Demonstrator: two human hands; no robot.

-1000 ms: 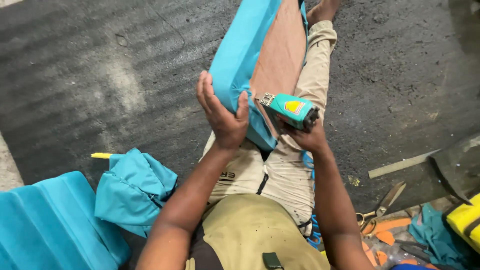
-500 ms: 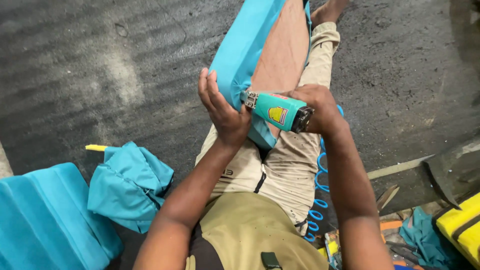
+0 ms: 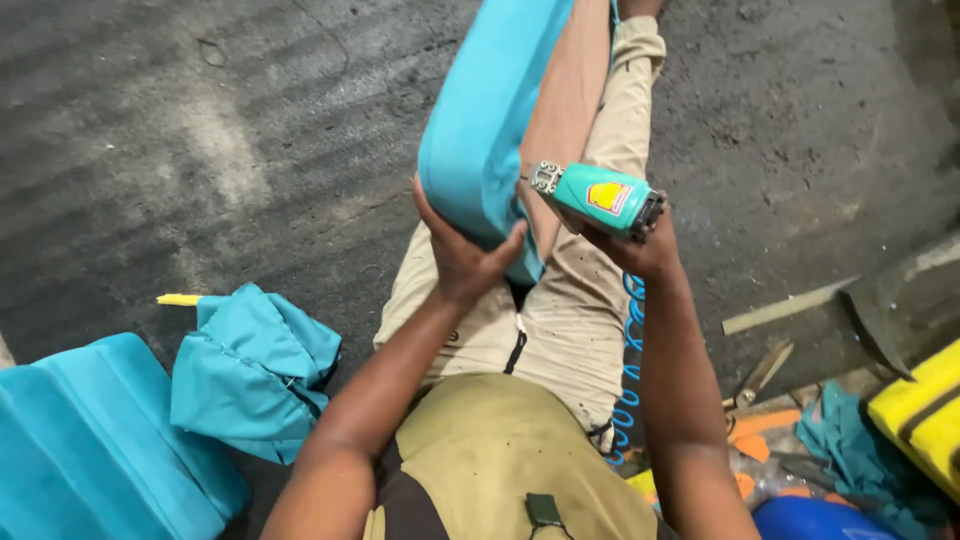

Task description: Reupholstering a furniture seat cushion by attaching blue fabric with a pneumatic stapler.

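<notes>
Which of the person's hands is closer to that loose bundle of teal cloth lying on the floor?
The left. The left hand clasps the end of the teal cushion, on the side of the loose teal cloth. The right hand holds the teal stapler tool, farther across the lap.

We see one view only, from a camera on our head, looking steeply down and close at our lap, with the dark floor (image 3: 200,150) beyond.

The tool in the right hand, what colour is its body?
Teal-green tool, with a yellow and red label; head view.
</notes>
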